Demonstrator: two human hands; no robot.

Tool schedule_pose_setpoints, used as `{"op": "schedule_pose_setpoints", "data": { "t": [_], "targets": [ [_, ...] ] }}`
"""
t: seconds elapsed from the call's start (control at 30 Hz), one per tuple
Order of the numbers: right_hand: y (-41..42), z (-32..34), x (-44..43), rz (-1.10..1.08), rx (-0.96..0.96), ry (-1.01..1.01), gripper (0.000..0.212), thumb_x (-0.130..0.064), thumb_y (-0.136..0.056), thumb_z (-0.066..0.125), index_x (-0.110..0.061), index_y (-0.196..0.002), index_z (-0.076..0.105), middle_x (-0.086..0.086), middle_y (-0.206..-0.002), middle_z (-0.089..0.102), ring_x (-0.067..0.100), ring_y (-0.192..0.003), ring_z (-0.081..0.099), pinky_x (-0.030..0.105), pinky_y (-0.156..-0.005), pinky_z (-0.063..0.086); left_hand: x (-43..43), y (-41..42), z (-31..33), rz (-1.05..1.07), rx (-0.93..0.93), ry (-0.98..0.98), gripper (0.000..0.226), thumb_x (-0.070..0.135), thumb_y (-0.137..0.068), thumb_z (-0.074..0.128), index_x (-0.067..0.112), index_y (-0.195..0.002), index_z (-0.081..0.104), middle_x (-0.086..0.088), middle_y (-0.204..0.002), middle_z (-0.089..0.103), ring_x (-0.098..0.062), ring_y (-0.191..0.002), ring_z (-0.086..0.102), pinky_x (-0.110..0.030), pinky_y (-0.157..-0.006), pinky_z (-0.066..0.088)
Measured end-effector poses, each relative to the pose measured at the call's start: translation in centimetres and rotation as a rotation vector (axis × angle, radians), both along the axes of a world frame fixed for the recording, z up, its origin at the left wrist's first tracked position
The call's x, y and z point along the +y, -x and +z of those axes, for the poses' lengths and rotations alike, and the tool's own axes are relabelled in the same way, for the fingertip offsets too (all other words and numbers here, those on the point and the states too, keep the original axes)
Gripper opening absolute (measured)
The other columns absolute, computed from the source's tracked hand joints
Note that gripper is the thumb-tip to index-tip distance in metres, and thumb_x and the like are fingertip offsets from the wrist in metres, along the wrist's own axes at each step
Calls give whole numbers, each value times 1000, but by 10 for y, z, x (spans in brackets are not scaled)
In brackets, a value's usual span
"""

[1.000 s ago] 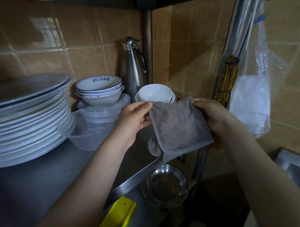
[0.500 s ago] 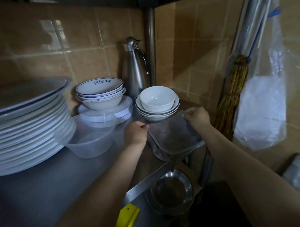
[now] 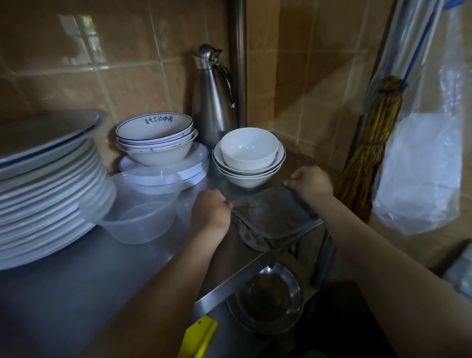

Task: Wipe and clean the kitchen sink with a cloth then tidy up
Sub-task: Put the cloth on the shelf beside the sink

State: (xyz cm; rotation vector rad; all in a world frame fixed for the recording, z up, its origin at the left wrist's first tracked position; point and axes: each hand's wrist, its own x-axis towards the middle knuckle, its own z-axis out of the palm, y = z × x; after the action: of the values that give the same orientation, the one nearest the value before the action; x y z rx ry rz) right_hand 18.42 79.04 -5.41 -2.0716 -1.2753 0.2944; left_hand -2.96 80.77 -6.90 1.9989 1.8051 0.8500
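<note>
A folded grey cloth [image 3: 273, 215] lies flat on the right end of the steel shelf [image 3: 65, 274], its near edge hanging slightly over the shelf's corner. My left hand [image 3: 211, 208] pinches the cloth's left corner. My right hand [image 3: 311, 181] pinches its far right corner, just in front of the white bowl stack [image 3: 247, 155]. Only a corner of the sink [image 3: 464, 267] shows at the far right edge.
On the shelf stand a tall plate stack [image 3: 39, 188], a clear plastic container [image 3: 140, 207], blue-rimmed bowls [image 3: 154, 138] and a steel jug [image 3: 213, 97]. Metal bowls [image 3: 268, 297] and a yellow item [image 3: 197, 341] sit on the lower shelf. A broom [image 3: 369, 146] and plastic bag [image 3: 420, 164] hang at right.
Both hands have lowered the cloth from mid-air down and forward onto the shelf, where it now lies flat in front of the white bowls.
</note>
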Motion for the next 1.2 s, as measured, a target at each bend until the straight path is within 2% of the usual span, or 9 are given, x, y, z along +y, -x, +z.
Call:
{"op": "schedule_pose_setpoints", "data": {
  "t": [0.2, 0.33, 0.4, 0.5, 0.6, 0.77, 0.93, 1.03, 1.2],
  "targets": [
    [16, 5, -26, 36, 320, -256, 12, -24, -79, 72, -20, -85, 63, -10, -75, 60, 10, -77, 57, 22, -68, 39, -17, -7, 8, -113, -281, -8, 23, 20, -82, 66, 9, -103, 66, -10, -104, 68, -25, -101, 61, -28, -86, 44],
    [30, 6, -57, 49, 470, -393, 20, -22, -80, 71, -19, -97, 62, -13, -75, 62, -6, -64, 61, 5, -53, 42, -37, -7, 17, -197, -575, 35, 22, 17, -82, 67, 12, -103, 63, 0, -95, 63, -7, -78, 59, -8, -67, 42],
    [35, 8, -71, 51, 572, -438, 25, -22, -81, 70, -18, -105, 61, -13, -77, 63, -11, -61, 61, 3, -50, 43, -47, -5, 22, -247, -687, 71, 21, 15, -83, 65, 16, -103, 61, 1, -99, 61, -3, -79, 56, -12, -73, 44],
    [37, 13, -94, 61, 684, -435, 33, -27, -83, 68, -20, -115, 59, -13, -88, 65, -4, -71, 65, 11, -56, 48, -65, -2, 32, -321, -829, 126, 25, 12, -85, 62, 14, -109, 58, -1, -108, 59, -4, -89, 56, -26, -87, 46],
    [34, 17, -118, 88, 739, -437, 40, -30, -85, 65, -23, -123, 54, -10, -102, 64, 3, -90, 62, 18, -66, 48, -83, -3, 40, -382, -917, 159, 27, 8, -86, 60, 16, -112, 56, 0, -113, 58, -7, -99, 56, -26, -90, 44],
    [24, 27, -160, 86, 805, -482, 55, -34, -88, 59, -20, -137, 40, 3, -124, 57, 15, -106, 58, 33, -87, 50, -107, -11, 52, -504, -1010, 205, 31, 6, -87, 58, 23, -112, 57, 10, -106, 61, 4, -96, 55, -28, -96, 43],
    [12, 40, -218, 84, 769, -504, 59, -36, -91, 55, -24, -143, 30, 0, -129, 52, 14, -110, 57, 26, -80, 50, -141, -25, 62, -621, -1005, 256, 37, 12, -87, 59, 23, -122, 55, 6, -118, 60, -5, -108, 54, -31, -100, 39],
    [1, 43, -261, 72, 719, -519, 61, -38, -90, 55, -26, -144, 28, -2, -131, 53, 12, -109, 58, 33, -90, 49, -174, -39, 68, -710, -951, 320, 37, 17, -88, 58, 27, -123, 51, 5, -125, 55, -5, -109, 52, -30, -97, 40],
    [-18, 37, -342, -24, 727, -589, 74, -46, -84, 60, -26, -145, 23, 4, -137, 48, 14, -110, 58, 33, -86, 51, -250, -66, 71, -763, -960, 375, 27, 15, -90, 56, 25, -114, 53, 7, -115, 57, -4, -104, 52, -30, -96, 40]
  ]
}}
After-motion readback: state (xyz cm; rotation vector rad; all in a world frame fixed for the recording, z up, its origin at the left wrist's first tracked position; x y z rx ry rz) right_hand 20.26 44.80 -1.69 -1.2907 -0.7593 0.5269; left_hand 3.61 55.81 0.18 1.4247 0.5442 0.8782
